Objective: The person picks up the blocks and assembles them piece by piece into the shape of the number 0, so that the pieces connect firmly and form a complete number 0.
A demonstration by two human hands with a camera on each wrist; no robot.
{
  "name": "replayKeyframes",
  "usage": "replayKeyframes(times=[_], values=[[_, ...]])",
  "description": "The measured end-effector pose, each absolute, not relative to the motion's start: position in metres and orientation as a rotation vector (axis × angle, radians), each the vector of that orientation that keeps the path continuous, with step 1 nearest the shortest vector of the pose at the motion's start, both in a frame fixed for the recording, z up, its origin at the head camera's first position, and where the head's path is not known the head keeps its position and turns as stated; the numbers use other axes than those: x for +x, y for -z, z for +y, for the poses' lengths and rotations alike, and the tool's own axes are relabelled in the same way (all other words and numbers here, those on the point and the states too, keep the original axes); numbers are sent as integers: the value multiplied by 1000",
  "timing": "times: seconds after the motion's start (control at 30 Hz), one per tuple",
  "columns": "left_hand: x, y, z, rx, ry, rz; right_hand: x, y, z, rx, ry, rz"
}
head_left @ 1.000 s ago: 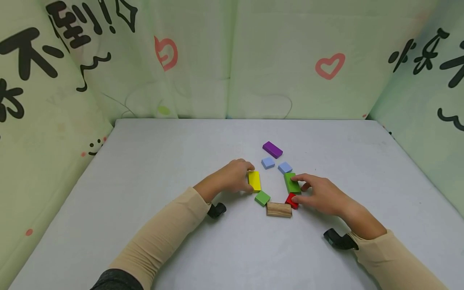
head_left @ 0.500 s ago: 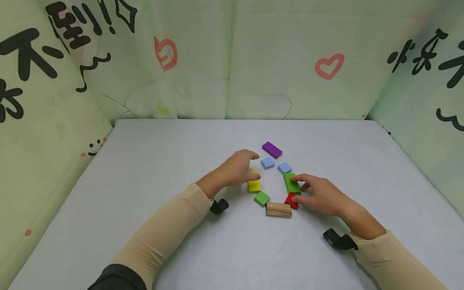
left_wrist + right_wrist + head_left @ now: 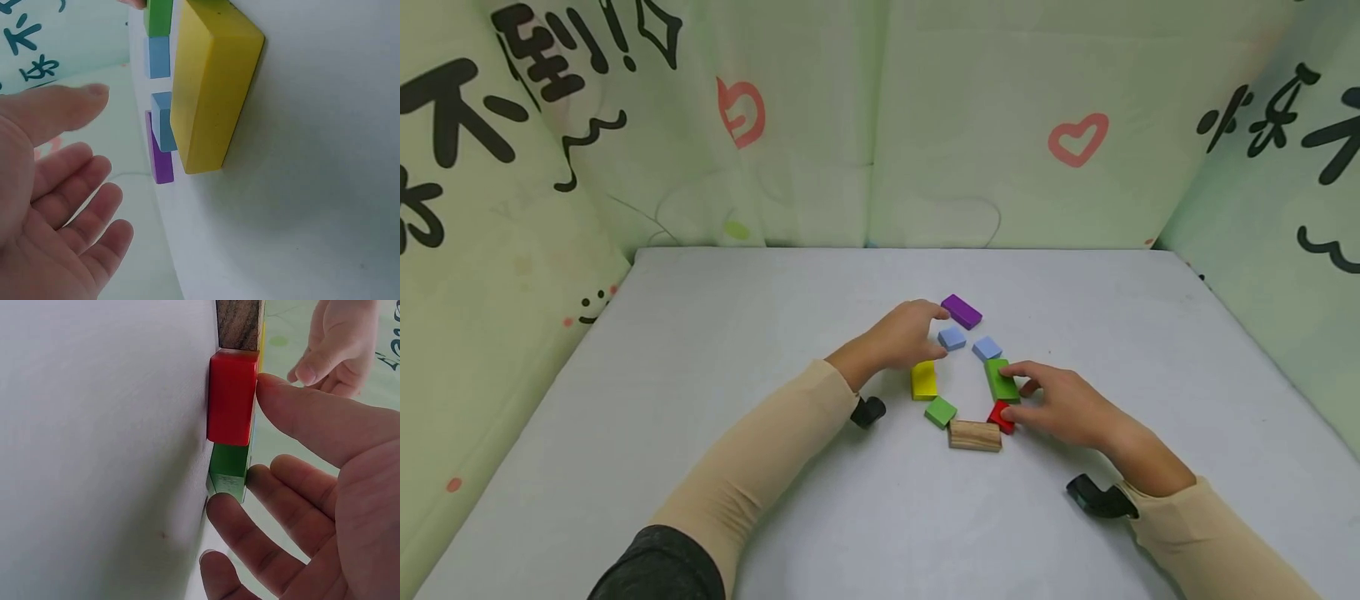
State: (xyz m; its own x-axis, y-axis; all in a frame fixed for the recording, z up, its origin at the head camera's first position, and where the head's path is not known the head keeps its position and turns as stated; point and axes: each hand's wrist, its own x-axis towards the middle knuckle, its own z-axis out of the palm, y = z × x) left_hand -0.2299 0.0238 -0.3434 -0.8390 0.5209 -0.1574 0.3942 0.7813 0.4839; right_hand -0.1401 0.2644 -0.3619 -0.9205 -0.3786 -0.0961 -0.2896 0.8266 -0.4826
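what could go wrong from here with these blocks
The left hand hangs close to the left blue block and the purple block, so closing on one might knock the other. The right hand appears to touch the red block and the long green block; a slip there could shift them, perhaps bumping the wooden block beside the red one.

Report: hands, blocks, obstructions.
Left hand empty, near leftmost light-blue cuboid block, purple cuboid block.
Right hand touching red cuboid block, long green cuboid block.
No obstruction visible.
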Motion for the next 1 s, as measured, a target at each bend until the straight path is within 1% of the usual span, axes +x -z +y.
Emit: replayKeyframes(times=[0.43, 1.0], values=[[-247, 348, 33, 686, -609, 2655, -141, 363, 265, -499, 702, 2814], [-257, 358, 46, 632, -611, 2614, -141, 362, 265, -506, 701, 2815]])
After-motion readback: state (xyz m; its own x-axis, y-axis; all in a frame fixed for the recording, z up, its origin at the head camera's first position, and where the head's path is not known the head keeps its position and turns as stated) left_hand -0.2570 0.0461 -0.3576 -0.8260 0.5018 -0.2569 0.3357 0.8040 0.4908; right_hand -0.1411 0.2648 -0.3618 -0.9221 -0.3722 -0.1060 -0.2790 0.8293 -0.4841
